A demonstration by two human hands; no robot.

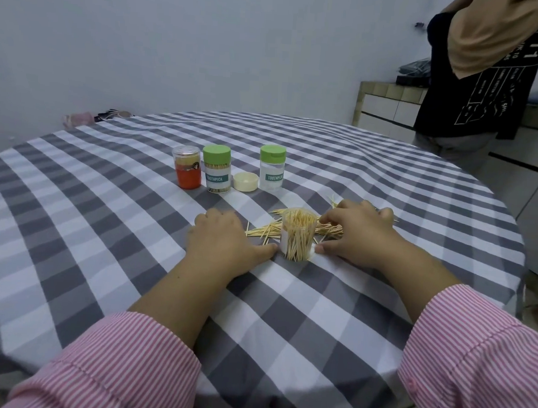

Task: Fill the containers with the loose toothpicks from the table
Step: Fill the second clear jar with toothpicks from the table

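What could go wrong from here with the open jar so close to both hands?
1. The open jar stands uncapped between the left hand and right hand; a nudge could tip it and spill its toothpicks.
2. The loose toothpicks lie partly behind the jar, so sweeping them may scatter some.

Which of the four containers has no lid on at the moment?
The clear container between the hands, packed with toothpicks. The other three, standing behind it, have their lids on.

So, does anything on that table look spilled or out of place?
Yes: loose toothpicks lie scattered on the tablecloth behind the open container, and a cream lid sits alone, off any jar.
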